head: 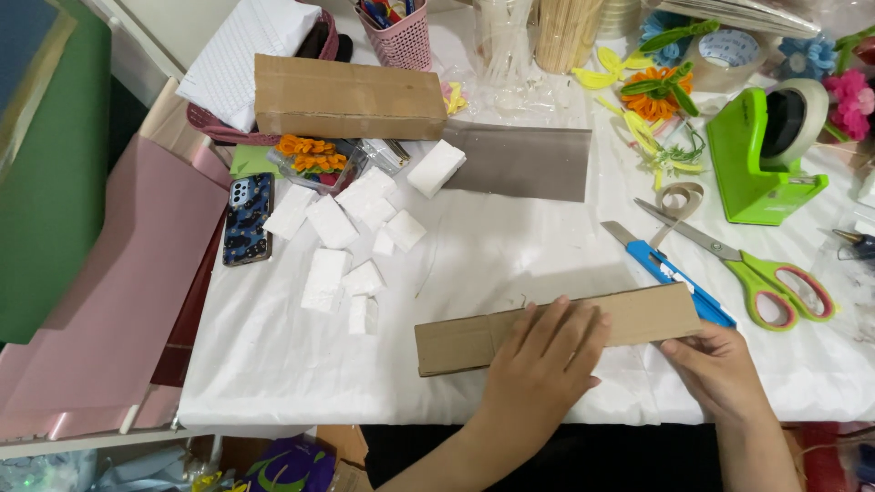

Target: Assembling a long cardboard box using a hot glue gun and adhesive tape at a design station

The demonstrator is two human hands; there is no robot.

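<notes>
While pink sheets (137, 264) hang off the left edge of the white-covered table (273, 364), a phone (248, 219) in a patterned case lies beside scattered white foam blocks (346, 237); behind them a long cardboard box (349, 97) and a grey sheet (524, 161); near front edge, a flat cardboard strip (556, 328) lies lengthwise; left hand (544, 357) flat on its middle, fingers spread, pressing down, gripping nothing; right hand (715, 364) at the strip's right end, thumb and fingertips lightly pinching the lower corner; just behind that end, a blue utility knife (670, 271); then green-handled scissors (761, 271); far right, a green tape dispenser (761, 159) and paper flowers (661, 91).
</notes>
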